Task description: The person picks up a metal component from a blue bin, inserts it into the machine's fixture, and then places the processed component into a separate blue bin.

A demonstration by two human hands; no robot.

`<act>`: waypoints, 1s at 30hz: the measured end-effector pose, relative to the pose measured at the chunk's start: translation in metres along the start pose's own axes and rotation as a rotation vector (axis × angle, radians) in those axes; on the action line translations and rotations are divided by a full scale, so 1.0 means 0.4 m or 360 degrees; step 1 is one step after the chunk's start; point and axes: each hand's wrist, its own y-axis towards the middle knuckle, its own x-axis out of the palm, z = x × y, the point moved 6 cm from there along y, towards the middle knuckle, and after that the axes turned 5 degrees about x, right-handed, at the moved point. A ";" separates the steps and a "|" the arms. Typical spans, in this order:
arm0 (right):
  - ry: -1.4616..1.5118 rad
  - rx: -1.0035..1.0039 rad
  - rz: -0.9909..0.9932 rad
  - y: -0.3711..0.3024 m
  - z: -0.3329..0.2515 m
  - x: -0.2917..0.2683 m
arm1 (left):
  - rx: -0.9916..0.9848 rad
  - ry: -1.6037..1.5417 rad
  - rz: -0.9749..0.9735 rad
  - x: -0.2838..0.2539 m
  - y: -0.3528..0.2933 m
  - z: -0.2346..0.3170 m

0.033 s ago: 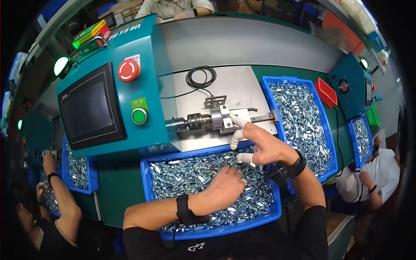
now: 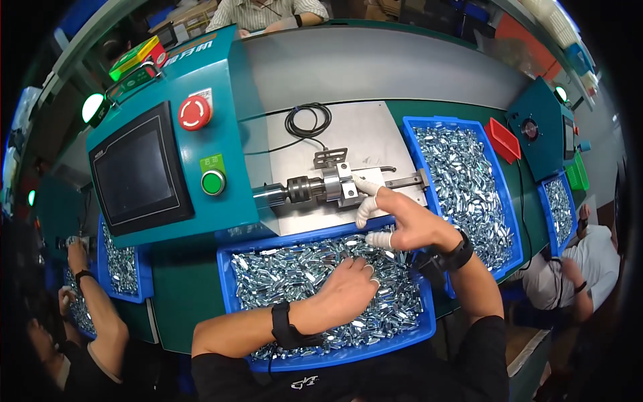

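Note:
My left hand (image 2: 345, 295) rests on small shiny metal pieces (image 2: 268, 271) heaped in a blue bin (image 2: 226, 288) in front of me. Its fingers are curled down; whatever they hold is hidden. My right hand (image 2: 416, 220), with white finger cots on thumb and fingers, is open above the bin's far right side. The right index finger reaches the end of a metal clamp block (image 2: 346, 184), which sits in line with a dark chuck (image 2: 299, 189) on the teal machine (image 2: 231, 151). Whether a piece sits under that fingertip, I cannot tell.
A second blue bin (image 2: 410, 124) of metal pieces stands to the right, near a red tray (image 2: 502, 141). The machine carries a screen (image 2: 134, 171), a red stop button (image 2: 194, 112) and a green button (image 2: 213, 181). Coiled black cable (image 2: 308, 120) lies behind the chuck. Other people work around.
The whole view has shifted very slightly. Both my hands keep the same places and poses.

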 end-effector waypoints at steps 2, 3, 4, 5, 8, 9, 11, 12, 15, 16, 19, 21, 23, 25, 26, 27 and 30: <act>0.0221 0.0117 0.0235 0.005 0.058 -0.024 | 0.0012 0.0005 0.0010 -0.001 0.003 0.007; 0.0438 0.0223 0.0441 0.005 0.097 -0.039 | 0.0002 0.0000 0.0039 -0.002 0.002 0.010; 0.0657 0.0327 0.0647 -0.003 0.128 -0.056 | -0.0007 -0.0005 0.0068 -0.004 0.001 0.012; 0.0672 0.0317 0.0666 0.000 0.129 -0.061 | -0.0001 0.0011 0.0048 0.000 0.001 0.012; 0.0885 0.0440 0.0823 -0.005 0.143 -0.079 | -0.0030 -0.0029 0.0053 0.004 0.004 0.009; 0.0896 0.0432 0.0847 -0.007 0.143 -0.079 | -0.0016 -0.0012 0.0037 0.000 0.002 0.010; 0.0695 0.0397 0.0774 -0.008 0.153 -0.065 | 0.0019 -0.0031 -0.0041 0.001 0.007 0.005; 0.0588 0.0379 0.0730 -0.009 0.148 -0.060 | 0.0032 -0.0040 -0.0071 -0.001 0.006 0.006; 0.0352 0.0380 0.0893 -0.015 0.139 -0.085 | 0.0061 -0.0037 -0.0110 -0.005 0.004 0.005; 0.0229 0.0372 0.0949 -0.016 0.132 -0.092 | 0.0055 -0.0040 -0.0116 -0.005 0.003 0.003; 0.0208 0.0427 0.0939 -0.020 0.120 -0.095 | 0.0045 -0.0144 -0.0047 -0.002 0.009 -0.003; 0.0182 0.0437 0.0905 -0.013 0.114 -0.088 | 0.0017 -0.0200 0.0016 -0.006 0.011 -0.013; 0.0084 0.0407 0.0873 -0.010 0.112 -0.069 | 0.0003 -0.0220 -0.0064 -0.002 0.014 -0.022; 0.0020 0.0374 0.0820 -0.002 0.103 -0.060 | -0.0032 -0.0244 -0.0071 0.004 0.014 -0.032; 0.0095 0.0381 0.0868 -0.004 0.100 -0.064 | -0.0022 -0.0231 -0.0083 0.011 0.016 -0.034; 0.0173 0.0391 0.0923 -0.006 0.096 -0.069 | -0.0007 -0.0217 -0.0101 0.018 0.016 -0.036; 0.0231 0.0400 0.0961 0.008 0.090 -0.074 | 0.0009 -0.0208 -0.0054 0.005 0.003 -0.043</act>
